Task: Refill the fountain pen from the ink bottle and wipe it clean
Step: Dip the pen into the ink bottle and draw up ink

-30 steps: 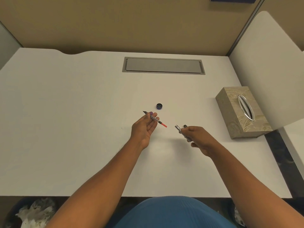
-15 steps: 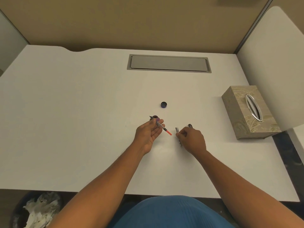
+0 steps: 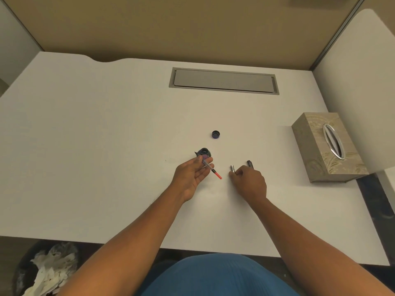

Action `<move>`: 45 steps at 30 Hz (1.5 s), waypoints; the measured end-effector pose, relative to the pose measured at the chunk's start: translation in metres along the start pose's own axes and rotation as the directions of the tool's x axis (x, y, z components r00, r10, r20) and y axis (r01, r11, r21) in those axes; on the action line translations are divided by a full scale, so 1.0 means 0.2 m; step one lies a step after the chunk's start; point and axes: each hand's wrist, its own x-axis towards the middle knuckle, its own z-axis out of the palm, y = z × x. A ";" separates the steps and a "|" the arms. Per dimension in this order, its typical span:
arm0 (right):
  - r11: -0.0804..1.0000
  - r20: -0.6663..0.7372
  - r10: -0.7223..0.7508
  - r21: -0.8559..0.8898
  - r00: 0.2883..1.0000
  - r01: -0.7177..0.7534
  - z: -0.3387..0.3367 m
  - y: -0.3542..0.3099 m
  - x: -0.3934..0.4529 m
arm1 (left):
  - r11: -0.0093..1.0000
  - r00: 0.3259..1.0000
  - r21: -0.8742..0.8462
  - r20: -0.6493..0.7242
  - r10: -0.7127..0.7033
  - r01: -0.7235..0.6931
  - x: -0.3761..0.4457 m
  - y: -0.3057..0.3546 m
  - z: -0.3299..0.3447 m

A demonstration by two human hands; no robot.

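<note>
1. The ink bottle [image 3: 204, 153] stands open on the desk [image 3: 106, 146], its cap [image 3: 216, 134] lying apart behind it, so uncapping is done.
2. The pen is in pieces. The left hand [image 3: 193, 175] pinches the inner part [image 3: 210, 168], nib end over or at the bottle mouth, red end pointing toward the right hand. Whether the nib is in the ink is too small to tell.
3. The right hand [image 3: 249, 180] lies low on the desk, fingers curled on a silver-tipped barrel [image 3: 232, 168]. It seems to be setting it down or picking it up; I cannot tell if the grip is closed.
4. A dark piece [image 3: 250, 164], probably the pen's cap, lies just beside that hand.
5. Judged progress: opening and dismantling are done, and filling looks about to begin or just under way.
6. Left to do: draw ink up, lift the nib out, wipe it, refit barrel and cap, close the bottle.
7. The tissue box [image 3: 327, 146] sits well to the right, no tissue pulled. Crumpled paper shows in a bin [image 3: 47, 272] below the desk edge.
8. Risk, as I judge it: the open bottle sits close to the left hand and could tip.
</note>
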 end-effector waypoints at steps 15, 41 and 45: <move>0.920 0.001 -0.190 0.350 0.982 0.178 -0.07 -0.09 -0.11 | 1.000 1.000 0.025 -0.024 -0.002 0.003 0.01 0.00 0.02; 0.760 -0.091 -0.189 0.617 0.978 0.204 -0.33 -0.27 -0.01 | 0.929 1.000 0.370 -0.015 -0.021 0.025 0.06 0.38 -0.12; 0.866 -0.087 -0.292 0.397 0.952 0.302 -0.37 -0.32 0.02 | 0.907 0.997 0.416 0.047 0.054 -0.068 0.07 0.49 -0.13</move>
